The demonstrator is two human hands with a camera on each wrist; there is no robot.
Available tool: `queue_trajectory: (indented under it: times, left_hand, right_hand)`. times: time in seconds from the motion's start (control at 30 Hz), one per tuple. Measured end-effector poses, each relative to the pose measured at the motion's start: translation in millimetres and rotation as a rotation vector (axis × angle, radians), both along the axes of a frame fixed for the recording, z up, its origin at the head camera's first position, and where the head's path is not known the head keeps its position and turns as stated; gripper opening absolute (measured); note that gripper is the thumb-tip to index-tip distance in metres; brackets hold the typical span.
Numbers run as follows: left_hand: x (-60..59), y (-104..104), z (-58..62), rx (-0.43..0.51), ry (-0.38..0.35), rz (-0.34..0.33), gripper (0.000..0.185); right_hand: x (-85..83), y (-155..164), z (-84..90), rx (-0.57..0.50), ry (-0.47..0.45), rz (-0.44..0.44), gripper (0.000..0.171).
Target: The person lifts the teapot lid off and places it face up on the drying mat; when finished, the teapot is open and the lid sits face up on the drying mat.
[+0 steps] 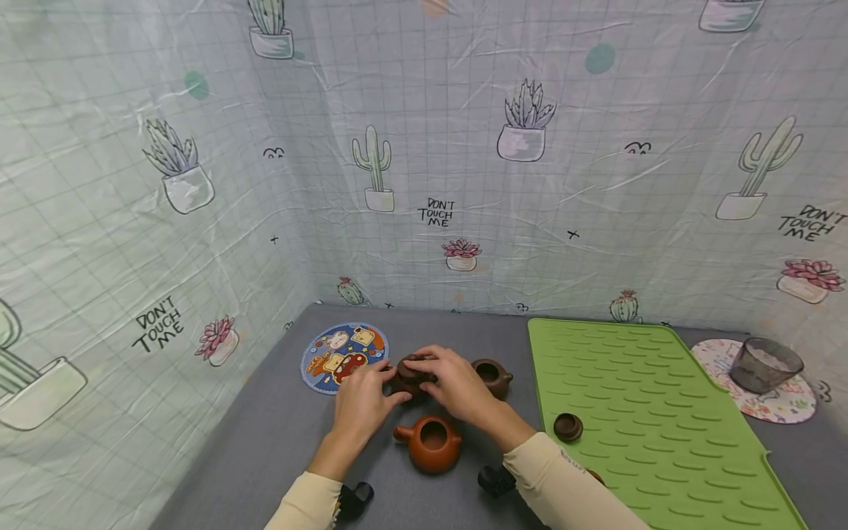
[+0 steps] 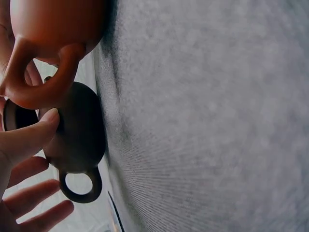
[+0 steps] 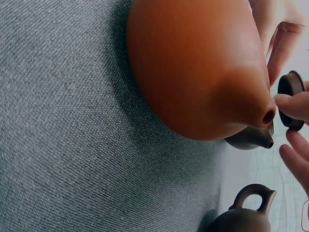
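A dark brown teapot (image 1: pixel 408 377) stands on the grey table (image 1: pixel 265 442), between both hands. My left hand (image 1: pixel 380 386) holds its body from the left; in the left wrist view the thumb (image 2: pixel 29 137) presses the dark brown teapot (image 2: pixel 77 130) just above its ring handle. My right hand (image 1: pixel 433 372) pinches a dark lid (image 3: pixel 289 99) over the pot's mouth. A lidless orange teapot (image 1: pixel 433 442) sits just in front of the hands, large in the right wrist view as the orange teapot (image 3: pixel 203 72).
A second lidless dark teapot (image 1: pixel 492 377) stands right of the hands. A loose brown lid (image 1: pixel 567 427) lies on the green ribbed mat (image 1: pixel 649 442). A cartoon coaster (image 1: pixel 344 357) lies at left, a grey cup (image 1: pixel 765 364) on a floral coaster at far right. Cactus-print sheets wall in the table.
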State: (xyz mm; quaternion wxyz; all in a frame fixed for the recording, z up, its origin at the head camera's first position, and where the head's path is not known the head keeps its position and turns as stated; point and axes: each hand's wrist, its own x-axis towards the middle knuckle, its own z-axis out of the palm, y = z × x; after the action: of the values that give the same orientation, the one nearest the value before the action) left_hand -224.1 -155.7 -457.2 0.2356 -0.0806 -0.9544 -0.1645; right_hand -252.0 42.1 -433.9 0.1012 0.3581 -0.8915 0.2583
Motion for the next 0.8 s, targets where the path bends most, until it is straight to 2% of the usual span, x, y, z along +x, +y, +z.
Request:
queue_trajectory:
  times: [0.37,0.57,0.8]
  left_hand:
    - [1.0,1.6,-0.4,0.015,0.024,-0.027,0.042]
    - [-0.2,1.6,-0.5,0.012,0.019,-0.033,0.039]
    - [-0.7,0.5,-1.0,0.011,0.032,-0.051,0.036]
  right_hand:
    - [0.0,0.8,2.4,-0.117,0.024,-0.028,0.035]
    - [-0.1,2.0,3.6,-0.120,0.053,-0.098,0.033]
    - [-0.1,3.7,6.9,-0.155,0.007,-0.098,0.032]
